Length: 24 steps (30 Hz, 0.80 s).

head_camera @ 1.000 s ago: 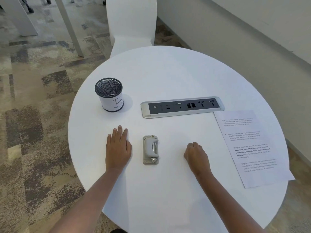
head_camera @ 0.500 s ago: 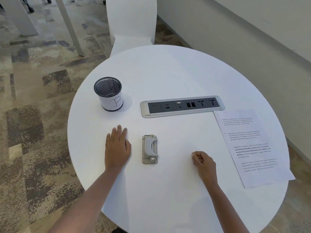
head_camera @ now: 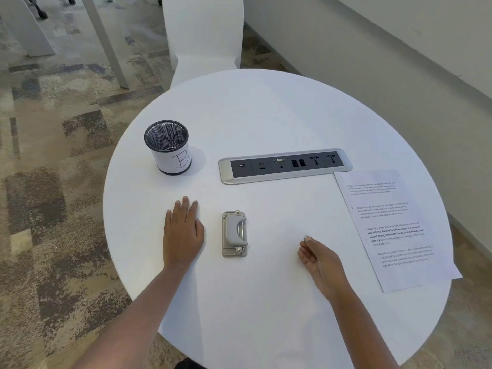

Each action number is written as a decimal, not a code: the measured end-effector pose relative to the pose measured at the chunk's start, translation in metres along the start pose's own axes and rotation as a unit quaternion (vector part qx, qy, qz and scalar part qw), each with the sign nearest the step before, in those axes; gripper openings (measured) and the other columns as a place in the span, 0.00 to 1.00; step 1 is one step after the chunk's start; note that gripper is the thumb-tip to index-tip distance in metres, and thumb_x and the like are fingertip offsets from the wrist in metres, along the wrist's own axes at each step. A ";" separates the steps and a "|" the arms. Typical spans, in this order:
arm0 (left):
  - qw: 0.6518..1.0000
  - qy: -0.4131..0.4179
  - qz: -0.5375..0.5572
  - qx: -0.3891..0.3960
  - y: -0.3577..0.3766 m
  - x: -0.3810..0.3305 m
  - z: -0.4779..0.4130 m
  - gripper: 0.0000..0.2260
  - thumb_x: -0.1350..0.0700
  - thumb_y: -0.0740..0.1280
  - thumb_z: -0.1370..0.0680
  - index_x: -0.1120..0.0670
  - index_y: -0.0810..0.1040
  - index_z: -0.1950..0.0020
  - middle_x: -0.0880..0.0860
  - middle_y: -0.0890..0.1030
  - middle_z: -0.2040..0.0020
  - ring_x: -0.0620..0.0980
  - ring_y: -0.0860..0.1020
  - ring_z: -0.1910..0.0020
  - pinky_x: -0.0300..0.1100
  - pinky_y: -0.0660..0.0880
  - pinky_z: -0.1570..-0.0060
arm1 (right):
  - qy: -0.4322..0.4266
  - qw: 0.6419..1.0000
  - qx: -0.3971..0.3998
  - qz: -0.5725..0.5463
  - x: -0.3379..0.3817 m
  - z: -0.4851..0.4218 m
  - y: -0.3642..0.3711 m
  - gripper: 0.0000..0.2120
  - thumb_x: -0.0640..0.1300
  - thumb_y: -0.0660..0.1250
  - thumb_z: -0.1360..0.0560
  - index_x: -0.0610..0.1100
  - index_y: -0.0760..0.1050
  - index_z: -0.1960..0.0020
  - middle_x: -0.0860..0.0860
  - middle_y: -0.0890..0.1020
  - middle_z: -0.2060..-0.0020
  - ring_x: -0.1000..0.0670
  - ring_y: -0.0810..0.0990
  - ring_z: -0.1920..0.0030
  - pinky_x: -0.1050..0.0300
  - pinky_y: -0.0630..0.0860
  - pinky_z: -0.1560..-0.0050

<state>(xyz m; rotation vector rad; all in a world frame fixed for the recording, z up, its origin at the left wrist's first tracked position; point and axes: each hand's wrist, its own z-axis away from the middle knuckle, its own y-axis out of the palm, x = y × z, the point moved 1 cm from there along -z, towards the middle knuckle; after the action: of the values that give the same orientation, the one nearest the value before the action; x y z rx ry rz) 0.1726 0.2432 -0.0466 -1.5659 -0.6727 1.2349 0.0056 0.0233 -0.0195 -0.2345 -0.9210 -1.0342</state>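
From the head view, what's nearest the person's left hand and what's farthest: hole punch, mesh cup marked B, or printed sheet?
1. Hole punch, just right of the left hand.
2. Mesh cup, beyond the fingertips, slightly left.
3. Printed sheet, far across on the right side.

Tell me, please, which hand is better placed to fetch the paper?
Probably the right. The right hand is loosely curled and empty between the punch and the paper; the left hand rests flat beyond the punch, farther from it.
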 end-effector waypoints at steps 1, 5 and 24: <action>1.000 0.000 -0.001 0.001 0.000 0.000 0.000 0.26 0.55 0.47 0.26 0.62 0.73 0.35 0.64 0.72 0.32 0.63 0.70 0.32 0.60 0.65 0.33 | 0.011 1.000 0.011 -0.022 0.000 0.001 0.001 0.07 0.37 0.62 0.24 0.40 0.78 0.59 0.50 0.80 0.69 0.54 0.80 0.66 0.65 0.80 0.65; 1.000 0.001 -0.006 0.002 -0.001 0.000 0.000 0.26 0.55 0.47 0.26 0.62 0.73 0.35 0.64 0.71 0.32 0.63 0.70 0.32 0.60 0.65 0.33 | 0.038 0.995 0.054 -0.081 0.000 0.005 0.013 0.08 0.36 0.62 0.24 0.39 0.78 0.59 0.51 0.82 0.71 0.56 0.82 0.69 0.65 0.80 0.66; 0.999 0.012 -0.040 0.021 -0.007 -0.002 -0.003 0.23 0.58 0.51 0.28 0.62 0.77 0.40 0.64 0.77 0.38 0.63 0.77 0.39 0.59 0.73 0.42 | 0.021 0.974 0.227 0.005 0.045 -0.016 0.229 0.07 0.35 0.63 0.24 0.38 0.74 0.61 0.47 0.76 0.66 0.54 0.76 0.65 0.68 0.79 0.65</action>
<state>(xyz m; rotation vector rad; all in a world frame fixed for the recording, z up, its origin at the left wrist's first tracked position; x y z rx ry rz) 0.1756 0.2427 -0.0396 -1.5032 -0.6823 1.1623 0.2101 0.1058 0.0586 0.1649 -1.0899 -0.7904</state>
